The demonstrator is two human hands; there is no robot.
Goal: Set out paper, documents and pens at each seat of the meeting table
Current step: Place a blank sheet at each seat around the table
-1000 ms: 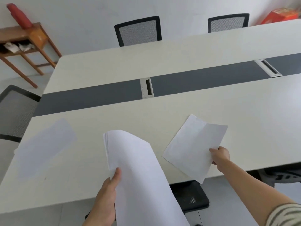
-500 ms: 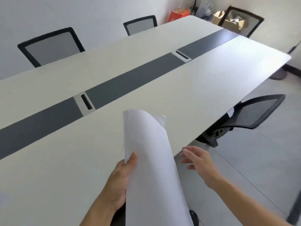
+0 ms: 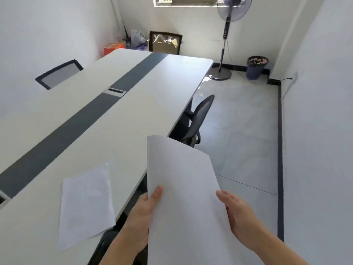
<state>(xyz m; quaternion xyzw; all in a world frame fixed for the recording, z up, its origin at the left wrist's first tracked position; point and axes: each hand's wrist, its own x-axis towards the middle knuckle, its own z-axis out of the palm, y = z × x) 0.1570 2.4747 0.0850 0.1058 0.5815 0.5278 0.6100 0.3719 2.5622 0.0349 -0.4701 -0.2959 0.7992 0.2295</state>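
Since the previous frame, the right hand [image 3: 238,217] has come in from open air onto the right edge of the stack of white paper sheets [image 3: 183,188]. The view has also swung toward the far end of the room.

The long white meeting surface with a dark grey centre strip [image 3: 133,104] runs away toward the far wall. The stack is held up off this surface, just beyond its near right edge and above the grey floor tiles, with its upper end bowed slightly.

A single white paper sheet [image 3: 86,205] lies flat on the surface, left of the stack and apart from it, close to the edge.

A black mesh office chair [image 3: 198,119] stands tucked against the right side of the surface, farther along.

The left hand [image 3: 141,217] grips the stack's left edge, thumb on top and fingers hidden beneath. The right hand grasps the opposite edge, its thumb lying on the paper and the remaining fingers underneath.
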